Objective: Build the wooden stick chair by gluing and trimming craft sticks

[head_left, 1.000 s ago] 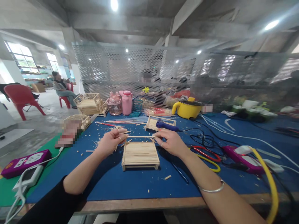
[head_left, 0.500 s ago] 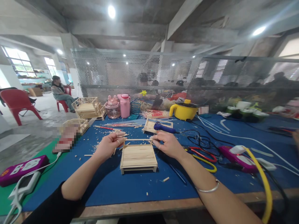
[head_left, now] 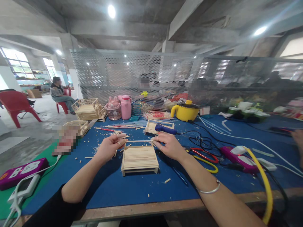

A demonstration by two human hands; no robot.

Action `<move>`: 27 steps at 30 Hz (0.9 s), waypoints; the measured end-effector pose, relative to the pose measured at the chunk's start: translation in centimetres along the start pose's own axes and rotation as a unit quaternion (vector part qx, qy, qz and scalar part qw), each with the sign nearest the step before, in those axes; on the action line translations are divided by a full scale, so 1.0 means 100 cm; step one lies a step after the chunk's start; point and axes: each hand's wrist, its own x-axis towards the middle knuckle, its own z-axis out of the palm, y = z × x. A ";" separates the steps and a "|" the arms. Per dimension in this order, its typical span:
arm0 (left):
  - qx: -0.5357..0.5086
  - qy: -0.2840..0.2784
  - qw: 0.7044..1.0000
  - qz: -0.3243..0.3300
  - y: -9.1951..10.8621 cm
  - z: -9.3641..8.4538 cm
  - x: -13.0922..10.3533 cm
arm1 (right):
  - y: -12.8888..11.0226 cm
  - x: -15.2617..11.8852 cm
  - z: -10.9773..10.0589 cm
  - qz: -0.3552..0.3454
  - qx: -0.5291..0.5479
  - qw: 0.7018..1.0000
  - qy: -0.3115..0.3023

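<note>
A small bed-like frame of pale wooden sticks (head_left: 140, 156) stands on the blue table mat, its slatted top facing up. At its far edge runs a thin horizontal wooden stick (head_left: 139, 141). My left hand (head_left: 110, 146) pinches the left end of this stick at the frame's far left corner, with another short stick showing at the fingertips. On the right end, my right hand (head_left: 167, 145) closes with thumb and fingers. A blue glue gun (head_left: 165, 129) lies just beyond my right hand, in front of a second stick frame (head_left: 149, 126).
Red- and yellow-handled scissors (head_left: 205, 159) and a dark pen-like tool (head_left: 180, 176) lie right of the frame. A purple power strip (head_left: 239, 160) with cables sits farther right. Behind are a yellow pot (head_left: 187, 112) and a pink bottle (head_left: 125, 107). Stick scraps litter the mat.
The view shifts very slightly. Both hands keep the same hold on the stick, and the frame stays in place. Another person's hand shows more at the right edge.
</note>
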 end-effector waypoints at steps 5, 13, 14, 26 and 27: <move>0.002 -0.002 1.000 0.003 0.001 0.000 0.000 | 0.002 0.000 0.001 -0.001 -0.009 1.000 -0.004; 0.005 -0.009 1.000 -0.007 0.003 0.000 -0.001 | 0.006 0.000 0.002 -0.013 -0.001 1.000 -0.014; 0.006 -0.012 1.000 -0.009 0.002 0.000 -0.001 | 0.006 0.001 0.002 -0.013 -0.003 1.000 -0.015; -0.080 -0.019 0.996 -0.029 0.002 -0.001 0.003 | 0.007 0.001 0.000 -0.013 -0.009 1.000 -0.018; -0.071 -0.025 0.997 -0.026 0.002 -0.001 0.002 | 0.007 0.002 0.000 -0.015 -0.007 1.000 -0.017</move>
